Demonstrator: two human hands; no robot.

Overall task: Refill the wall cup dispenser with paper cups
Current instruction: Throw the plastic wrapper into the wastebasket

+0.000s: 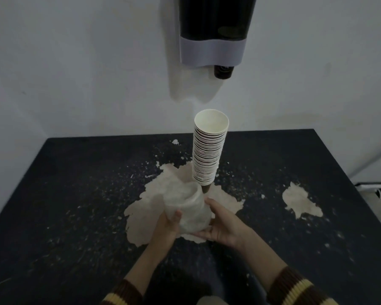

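A tall stack of white paper cups (209, 150) stands upright on the dark table (75, 194), mouth up, tilted slightly. A crumpled clear plastic wrapper (186, 208) is bunched low around the stack's base. My left hand (167, 227) grips the wrapper from the left, thumb pressed into it. My right hand (223, 225) cups the wrapper from the right and below. The wall cup dispenser (213, 31), a dark tube with a pale grey collar, hangs on the wall above the stack. A dark cup bottom (223, 72) pokes out of its lower end.
The table top is worn, with pale peeled patches in the middle (154, 190) and at the right (301, 202). A white wall (75, 73) rises behind the table. A power strip with cables (372, 187) lies beyond the table's right edge.
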